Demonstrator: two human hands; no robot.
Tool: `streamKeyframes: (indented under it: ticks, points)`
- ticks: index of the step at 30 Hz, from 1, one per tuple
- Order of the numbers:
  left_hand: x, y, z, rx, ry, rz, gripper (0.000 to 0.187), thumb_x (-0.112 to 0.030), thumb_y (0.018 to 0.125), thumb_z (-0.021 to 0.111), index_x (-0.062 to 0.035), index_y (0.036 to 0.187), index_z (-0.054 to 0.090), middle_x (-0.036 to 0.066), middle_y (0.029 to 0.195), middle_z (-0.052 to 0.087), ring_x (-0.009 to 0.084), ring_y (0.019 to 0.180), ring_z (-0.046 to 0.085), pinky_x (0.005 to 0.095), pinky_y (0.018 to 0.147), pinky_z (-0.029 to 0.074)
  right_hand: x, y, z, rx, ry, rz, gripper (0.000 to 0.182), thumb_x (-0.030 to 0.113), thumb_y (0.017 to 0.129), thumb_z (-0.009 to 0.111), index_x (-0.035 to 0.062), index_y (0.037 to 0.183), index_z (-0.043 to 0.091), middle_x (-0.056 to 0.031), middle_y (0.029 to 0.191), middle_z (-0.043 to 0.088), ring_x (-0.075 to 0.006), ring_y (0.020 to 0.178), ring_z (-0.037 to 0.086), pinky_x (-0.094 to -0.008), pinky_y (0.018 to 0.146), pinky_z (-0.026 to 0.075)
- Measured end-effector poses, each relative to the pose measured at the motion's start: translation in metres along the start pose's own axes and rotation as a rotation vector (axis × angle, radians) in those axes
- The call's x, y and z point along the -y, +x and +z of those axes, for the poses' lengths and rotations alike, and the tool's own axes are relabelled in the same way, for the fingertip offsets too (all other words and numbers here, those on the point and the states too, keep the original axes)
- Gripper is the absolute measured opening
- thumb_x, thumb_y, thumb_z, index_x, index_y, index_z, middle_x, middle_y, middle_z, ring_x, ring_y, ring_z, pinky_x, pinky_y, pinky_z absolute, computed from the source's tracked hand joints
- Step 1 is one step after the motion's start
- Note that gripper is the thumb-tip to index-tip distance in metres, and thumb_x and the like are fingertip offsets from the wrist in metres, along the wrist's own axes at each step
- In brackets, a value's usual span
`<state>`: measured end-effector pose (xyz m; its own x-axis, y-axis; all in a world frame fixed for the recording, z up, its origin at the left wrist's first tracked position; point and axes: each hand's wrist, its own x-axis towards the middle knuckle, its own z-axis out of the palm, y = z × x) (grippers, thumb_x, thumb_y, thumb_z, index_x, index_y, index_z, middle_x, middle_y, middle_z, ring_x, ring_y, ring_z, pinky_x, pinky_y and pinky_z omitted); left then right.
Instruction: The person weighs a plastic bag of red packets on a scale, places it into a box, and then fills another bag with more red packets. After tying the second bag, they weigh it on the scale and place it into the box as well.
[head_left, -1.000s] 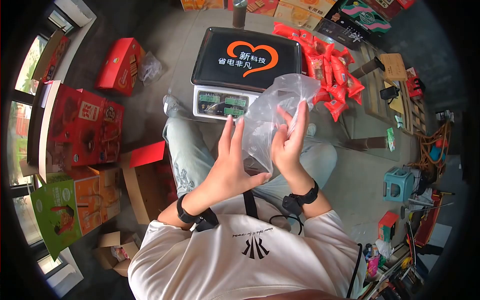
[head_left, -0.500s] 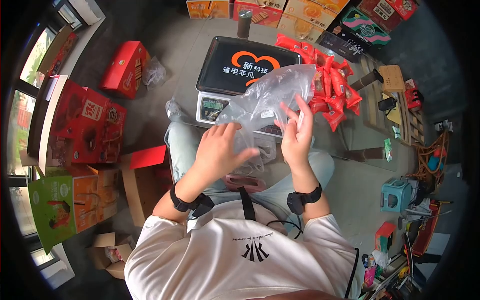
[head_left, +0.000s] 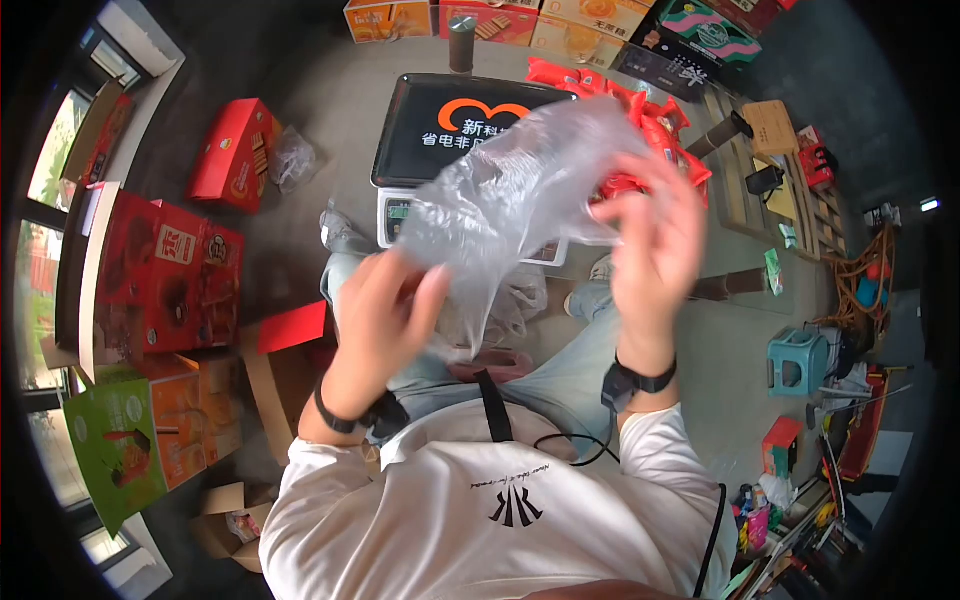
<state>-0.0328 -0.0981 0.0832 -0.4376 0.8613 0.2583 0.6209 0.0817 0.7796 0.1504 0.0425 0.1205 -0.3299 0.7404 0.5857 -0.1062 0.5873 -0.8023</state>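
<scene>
A clear plastic bag (head_left: pixel 510 190) is stretched out in the air between my two hands, creased and without visible contents. My left hand (head_left: pixel 372 325) grips its near left edge, thumb and fingers drawn together. At the bag's right side, my right hand (head_left: pixel 660 245) is smeared by motion, its bent fingers closed on the film. Beneath the bag stands a digital scale (head_left: pixel 388 208) with a black tray (head_left: pixel 415 110), its keypad mostly covered. Red packets (head_left: pixel 660 130) lie in a pile right of the tray, partly behind the bag and my right hand.
Cardboard gift boxes (head_left: pixel 575 40) line the far side. Red boxes (head_left: pixel 165 270) and an open carton (head_left: pixel 275 375) stand at the left. A crumpled bag (head_left: pixel 293 160) lies near a red box (head_left: pixel 232 155). On the right are a blue stool (head_left: pixel 797 360) and a wooden pallet (head_left: pixel 735 185).
My hands have moved apart, the left toward my body and left, the right outward. The plastic bag is spread wider and covers more of the scale. The view has shifted slightly.
</scene>
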Motion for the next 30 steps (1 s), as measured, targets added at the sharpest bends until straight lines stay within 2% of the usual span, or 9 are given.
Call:
streamKeyframes:
  ticks: [2, 3, 5, 7, 11, 15, 18, 23, 30]
  points:
    - [0.000, -0.017, -0.010, -0.050, 0.081, 0.339, 0.037, -0.039, 0.079, 0.067, -0.0054, 0.077, 0.051, 0.007, 0.061, 0.047, 0.0237, 0.054, 0.050, 0.0371, 0.054, 0.042, 0.041, -0.025, -0.039, 0.000, -0.245, -0.205, 0.034, 0.010, 0.093, 0.051, -0.0060, 0.122, 0.047, -0.0170, 0.108, 0.062, -0.0135, 0.071, 0.064, -0.0260, 0.064, 0.050]
    - [0.000, -0.028, -0.016, -0.077, 0.119, 0.506, 0.044, -0.046, 0.077, 0.067, -0.0053, 0.079, 0.051, 0.007, 0.064, 0.046, 0.0225, 0.057, 0.048, 0.0361, 0.057, 0.041, 0.034, -0.028, -0.030, -0.430, -0.506, -0.635, 0.027, 0.014, 0.094, 0.051, -0.0051, 0.113, 0.048, -0.0132, 0.070, 0.061, -0.0145, 0.050, 0.049, -0.0259, 0.048, 0.045]
    - [0.001, -0.043, -0.026, -0.149, 0.194, 0.848, 0.059, -0.060, 0.073, 0.067, -0.0051, 0.085, 0.049, 0.007, 0.071, 0.045, 0.0202, 0.061, 0.045, 0.0341, 0.063, 0.040, 0.030, -0.011, 0.001, -0.991, -0.241, -0.884, 0.024, 0.013, 0.094, 0.051, -0.0051, 0.110, 0.050, -0.0081, 0.068, 0.059, -0.0169, 0.053, 0.053, -0.0278, 0.052, 0.047]
    - [0.018, -0.019, -0.004, -0.260, 0.198, 0.959, 0.076, -0.072, 0.060, 0.071, -0.0059, 0.088, 0.049, 0.008, 0.084, 0.045, 0.0223, 0.067, 0.043, 0.0345, 0.066, 0.039, 0.007, -0.036, -0.038, -0.166, -0.675, -0.472, 0.022, 0.011, 0.095, 0.049, -0.0037, 0.111, 0.050, -0.0097, 0.086, 0.061, -0.0179, 0.064, 0.058, -0.0277, 0.055, 0.048]
    - [0.072, 0.008, 0.036, -0.140, 0.393, 0.541, 0.075, -0.048, 0.058, 0.083, -0.0037, 0.110, 0.053, 0.009, 0.093, 0.049, 0.0285, 0.080, 0.048, 0.0406, 0.074, 0.041, -0.113, -0.035, -0.029, -0.090, -0.171, 0.349, 0.028, -0.007, 0.090, 0.043, -0.0038, 0.118, 0.049, -0.0133, 0.102, 0.062, -0.0167, 0.082, 0.063, -0.0275, 0.071, 0.050]
    - [0.099, 0.003, 0.051, 0.054, 0.648, 0.326, 0.075, -0.036, 0.058, 0.083, -0.0072, 0.120, 0.052, 0.009, 0.109, 0.047, 0.0281, 0.097, 0.047, 0.0395, 0.085, 0.038, -0.136, -0.045, -0.039, -0.190, -0.060, 0.480, 0.031, -0.003, 0.091, 0.045, -0.0015, 0.122, 0.049, -0.0138, 0.110, 0.059, -0.0166, 0.082, 0.062, -0.0280, 0.074, 0.050]
    - [0.110, 0.002, 0.058, 0.199, 0.706, 0.314, 0.077, -0.036, 0.057, 0.082, -0.0091, 0.122, 0.050, 0.009, 0.111, 0.048, 0.0275, 0.099, 0.047, 0.0415, 0.086, 0.037, -0.151, -0.039, -0.045, -0.152, -0.122, 0.353, 0.041, 0.002, 0.091, 0.053, 0.0014, 0.131, 0.044, -0.0145, 0.116, 0.055, -0.0121, 0.088, 0.059, -0.0254, 0.077, 0.050]
    - [0.078, -0.010, 0.096, -0.053, 0.509, 0.576, 0.078, -0.031, 0.059, 0.082, -0.0129, 0.127, 0.048, 0.013, 0.129, 0.044, 0.0314, 0.113, 0.044, 0.0457, 0.095, 0.033, -0.142, -0.044, -0.027, -0.024, 0.000, 0.417, 0.049, 0.001, 0.086, 0.062, 0.0029, 0.132, 0.045, -0.0104, 0.114, 0.056, -0.0056, 0.071, 0.053, -0.0197, 0.065, 0.045]
    - [0.063, 0.069, 0.120, -0.348, 0.561, 0.419, 0.087, -0.024, 0.061, 0.082, -0.0146, 0.137, 0.041, 0.018, 0.144, 0.031, 0.0358, 0.130, 0.033, 0.0500, 0.104, 0.027, -0.107, -0.055, -0.021, 0.211, -0.167, 0.305, 0.051, -0.002, 0.078, 0.065, 0.0038, 0.127, 0.052, -0.0071, 0.108, 0.060, -0.0095, 0.070, 0.049, -0.0233, 0.064, 0.044]
